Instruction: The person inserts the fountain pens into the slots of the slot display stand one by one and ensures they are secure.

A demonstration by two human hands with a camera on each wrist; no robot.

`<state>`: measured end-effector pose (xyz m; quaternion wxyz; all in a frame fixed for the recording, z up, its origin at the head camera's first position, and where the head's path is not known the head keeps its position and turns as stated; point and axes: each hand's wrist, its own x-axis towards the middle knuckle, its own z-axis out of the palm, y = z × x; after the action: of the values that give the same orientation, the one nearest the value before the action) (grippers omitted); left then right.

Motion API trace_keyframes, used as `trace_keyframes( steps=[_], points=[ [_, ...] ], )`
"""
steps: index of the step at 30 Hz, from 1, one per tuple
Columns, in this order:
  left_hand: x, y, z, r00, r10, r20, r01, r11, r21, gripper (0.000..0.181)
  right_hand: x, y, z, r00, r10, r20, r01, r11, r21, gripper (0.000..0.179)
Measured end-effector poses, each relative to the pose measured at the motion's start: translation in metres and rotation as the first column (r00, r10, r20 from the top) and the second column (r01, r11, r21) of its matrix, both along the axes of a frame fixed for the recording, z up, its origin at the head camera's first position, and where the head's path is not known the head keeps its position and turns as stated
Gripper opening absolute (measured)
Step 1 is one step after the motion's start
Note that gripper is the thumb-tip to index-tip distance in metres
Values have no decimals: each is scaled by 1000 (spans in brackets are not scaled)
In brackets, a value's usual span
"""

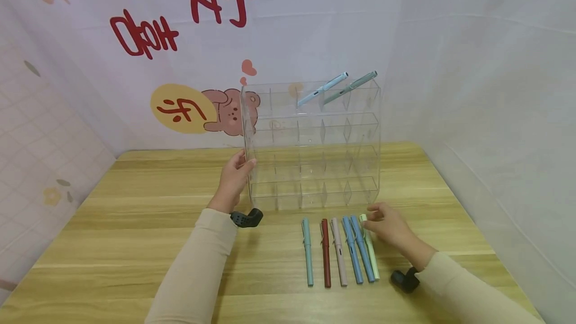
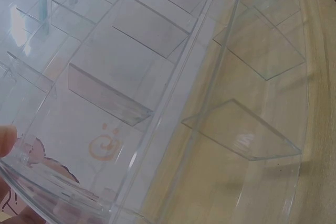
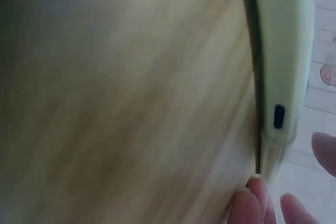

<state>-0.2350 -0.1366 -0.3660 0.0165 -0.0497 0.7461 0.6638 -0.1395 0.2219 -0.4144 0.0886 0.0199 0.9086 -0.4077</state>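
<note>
A clear acrylic rack [image 1: 310, 139] with rows of small compartments stands upright on the table. My left hand [image 1: 234, 179] grips its left side edge, thumb in front; in the left wrist view, part of that hand shows by the clear panel [image 2: 121, 98]. At the front right, my right hand [image 1: 391, 226] is at the cap end of a light green pen [image 1: 371, 254]. The right wrist view has fingertips [image 3: 252, 200] at the end of this pen [image 3: 283, 51], and the thumb [image 3: 325, 153] apart from it. Beside it lie two blue pens [image 1: 353, 251].
Further left lie a pinkish-grey pen [image 1: 339, 254], a dark red pen [image 1: 326, 256] and a teal pen [image 1: 308, 254]. A light blue pen [image 1: 326, 88] and a grey-green pen [image 1: 353, 86] lean in the rack's top row. A printed cloth [image 1: 315, 24] hangs behind.
</note>
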Motion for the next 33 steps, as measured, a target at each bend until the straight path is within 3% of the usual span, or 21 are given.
trace_keyframes(
  steps=[12, 23, 33],
  points=[
    [1, 0, 0, 1000, -4, -1, 4, 1000, 12, 52, -7, -6, 1, 998, 47, 45, -51, 994, 100, 51],
    [0, 0, 1, 1000, 1, 3, -1, 1000, 11, 52, -13, -10, 0, 997, 80, 20, -82, 981, 175, 41],
    [0, -2, 1, 1000, -7, 7, 7, 1000, 11, 52, -13, -12, 1, 996, 80, 36, -85, 985, 151, 36]
  ],
)
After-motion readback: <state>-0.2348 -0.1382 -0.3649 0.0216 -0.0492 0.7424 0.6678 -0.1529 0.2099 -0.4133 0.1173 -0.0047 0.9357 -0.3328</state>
